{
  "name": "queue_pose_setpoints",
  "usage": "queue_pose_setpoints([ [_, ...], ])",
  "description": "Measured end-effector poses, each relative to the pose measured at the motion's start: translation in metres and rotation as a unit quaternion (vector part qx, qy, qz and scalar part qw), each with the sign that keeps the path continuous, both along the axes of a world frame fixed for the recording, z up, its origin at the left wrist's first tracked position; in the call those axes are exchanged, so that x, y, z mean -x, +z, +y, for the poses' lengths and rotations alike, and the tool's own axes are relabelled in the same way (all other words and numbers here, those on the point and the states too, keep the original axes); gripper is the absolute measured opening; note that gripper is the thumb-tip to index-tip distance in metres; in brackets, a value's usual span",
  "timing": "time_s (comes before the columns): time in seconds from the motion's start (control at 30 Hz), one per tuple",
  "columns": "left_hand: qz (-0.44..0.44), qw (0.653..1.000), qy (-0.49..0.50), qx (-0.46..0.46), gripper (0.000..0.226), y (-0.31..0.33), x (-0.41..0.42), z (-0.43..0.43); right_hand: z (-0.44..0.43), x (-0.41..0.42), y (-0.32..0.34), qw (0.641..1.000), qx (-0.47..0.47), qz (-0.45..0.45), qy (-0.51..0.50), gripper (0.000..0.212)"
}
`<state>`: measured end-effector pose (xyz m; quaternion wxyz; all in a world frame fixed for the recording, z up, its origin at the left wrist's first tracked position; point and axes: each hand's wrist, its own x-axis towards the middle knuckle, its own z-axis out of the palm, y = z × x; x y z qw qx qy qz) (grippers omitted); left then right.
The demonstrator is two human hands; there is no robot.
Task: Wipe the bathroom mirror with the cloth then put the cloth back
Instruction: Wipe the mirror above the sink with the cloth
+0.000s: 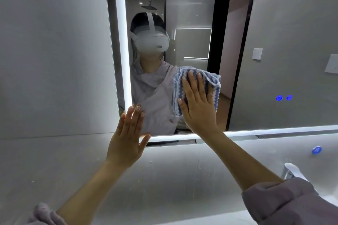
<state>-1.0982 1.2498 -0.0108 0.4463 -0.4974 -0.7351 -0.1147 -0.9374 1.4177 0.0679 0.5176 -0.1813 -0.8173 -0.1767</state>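
Mid-wipe, by the look of it: right hand (198,103) spread flat, fingers splayed and extended, palm pressing the folded blue-and-white cloth (196,90) against the mirror (274,51). No clench and no pinch; cloth simply pinned between open palm and glass, its edges showing past the fingers toward 12 and 3 o'clock and along the thumb side at 9. Flat pressure of this kind likely chosen to spread force over the whole pad and keep the folds from bunching. Cloth sitting near the middle of the picture, just above the lit bottom strip (274,130) of the mirror. Left hand (128,133) at about 8 o'clock from the cloth, likewise open and holding nothing, fingers together and pointing to 12 o'clock, overlapping the mirror's lower left corner; probably a brace for balance while leaning in, though actual contact with the surface not clear. Faint streaks visible on the glass toward 12 o'clock, so wiping judged unfinished. Faucet (290,171) at roughly 4 o'clock, well apart from both hands. Resting place for the cloth not identifiable here, so the return step judged not yet begun.
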Motion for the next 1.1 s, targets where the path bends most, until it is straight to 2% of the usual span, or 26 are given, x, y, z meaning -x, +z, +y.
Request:
queue_pose_setpoints([
  [0.2, 0.009, 1.0, -0.001, -0.012, 0.071, 0.0, 0.0, 0.001, -0.001, 0.007, -0.029, 1.0, -0.015, -0.008, -0.014, 0.06],
  [0.63, 0.015, 1.0, 0.009, -0.007, 0.073, -0.001, 0.001, 0.0, -0.008, -0.005, -0.132, 0.986, -0.071, -0.148, -0.029, 0.063],
  [0.87, 0.014, 1.0, 0.02, -0.003, 0.074, 0.0, -0.001, 0.001, -0.004, -0.007, -0.126, 0.983, -0.077, -0.163, -0.024, 0.059],
  [1.1, 0.002, 1.0, 0.022, 0.006, 0.073, 0.001, -0.002, 0.0, -0.001, -0.001, -0.08, 0.98, -0.119, -0.16, 0.0, 0.062],
])
